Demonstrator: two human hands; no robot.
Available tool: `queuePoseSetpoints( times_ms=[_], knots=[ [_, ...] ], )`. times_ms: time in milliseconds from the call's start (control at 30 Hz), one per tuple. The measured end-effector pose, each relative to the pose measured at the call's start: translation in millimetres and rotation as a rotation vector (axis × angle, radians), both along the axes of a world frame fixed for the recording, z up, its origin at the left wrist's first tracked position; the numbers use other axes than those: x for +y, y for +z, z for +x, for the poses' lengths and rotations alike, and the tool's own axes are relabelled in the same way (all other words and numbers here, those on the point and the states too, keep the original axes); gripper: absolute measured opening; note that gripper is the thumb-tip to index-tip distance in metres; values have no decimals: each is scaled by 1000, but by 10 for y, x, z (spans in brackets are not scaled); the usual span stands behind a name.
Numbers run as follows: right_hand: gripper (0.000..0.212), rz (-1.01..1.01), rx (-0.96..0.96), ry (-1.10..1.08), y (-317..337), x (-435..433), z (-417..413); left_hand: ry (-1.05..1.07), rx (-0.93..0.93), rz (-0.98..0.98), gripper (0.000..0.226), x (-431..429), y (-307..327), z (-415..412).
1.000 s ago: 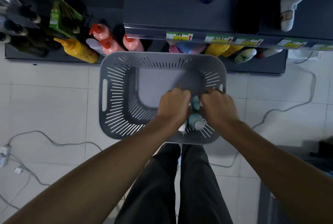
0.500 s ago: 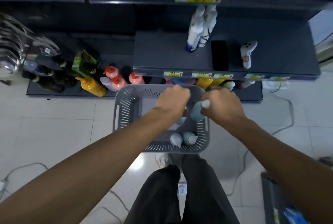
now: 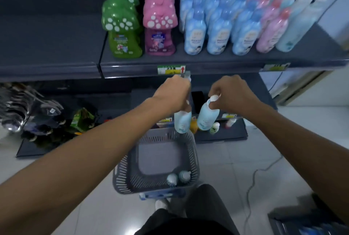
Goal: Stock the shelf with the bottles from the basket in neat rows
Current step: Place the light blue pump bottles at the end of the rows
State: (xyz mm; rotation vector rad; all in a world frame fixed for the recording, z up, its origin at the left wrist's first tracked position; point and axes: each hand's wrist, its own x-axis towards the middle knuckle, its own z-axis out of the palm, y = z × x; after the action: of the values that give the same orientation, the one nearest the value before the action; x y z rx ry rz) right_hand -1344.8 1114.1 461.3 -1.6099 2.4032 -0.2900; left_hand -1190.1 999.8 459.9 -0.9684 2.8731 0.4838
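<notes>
My left hand (image 3: 174, 94) grips a pale blue bottle (image 3: 182, 122) by its neck, and my right hand (image 3: 231, 94) grips a second pale blue bottle (image 3: 207, 117) by its white cap. Both bottles hang upright in the air just below the front edge of the dark shelf (image 3: 207, 61). The grey slotted basket (image 3: 195, 161) stands on the floor under them, with two more pale bottles (image 3: 178, 177) lying in its near right corner. Rows of blue and pink bottles (image 3: 221, 32) stand on the shelf above.
Green (image 3: 122, 27) and pink (image 3: 160, 21) paw-print bottles fill the shelf's left part. The shelf board left of them is bare. Lower shelves hold a black box (image 3: 198, 100), dark bottles (image 3: 47, 129) and small bottles (image 3: 214, 128). A cable (image 3: 251, 187) trails over the tiled floor at right.
Both hands have lifted out of the basket, each with a bottle, up toward the shelf edge. The view has tilted upward, and the stocked upper shelf has come into sight.
</notes>
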Motion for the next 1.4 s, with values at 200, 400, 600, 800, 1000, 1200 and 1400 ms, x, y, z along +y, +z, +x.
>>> queuePoseSetpoints(
  times_ms=[200,400,600,800,1000,1200,1400],
  knots=[
    [16,-99,78,-23,607,134,-285,-93,79,-100,32,42,618,-266],
    [13,-118,90,-69,1088,290,-553,-185,115,-109,25,116,1024,-545],
    [14,-119,157,-96,1421,407,-828,-253,182,-137,20,182,1327,-844],
    [13,-164,192,-82,1674,544,-1191,-302,215,-158,20,254,1551,-1221],
    [16,-109,177,-77,1789,592,-1800,-327,186,-140,20,364,1601,-1779],
    [15,-80,165,-17,1849,576,-2541,-332,178,-92,17,487,1634,-2485],
    [12,-71,115,22,1881,520,-3337,-337,200,-84,20,636,1686,-3169]
  ],
)
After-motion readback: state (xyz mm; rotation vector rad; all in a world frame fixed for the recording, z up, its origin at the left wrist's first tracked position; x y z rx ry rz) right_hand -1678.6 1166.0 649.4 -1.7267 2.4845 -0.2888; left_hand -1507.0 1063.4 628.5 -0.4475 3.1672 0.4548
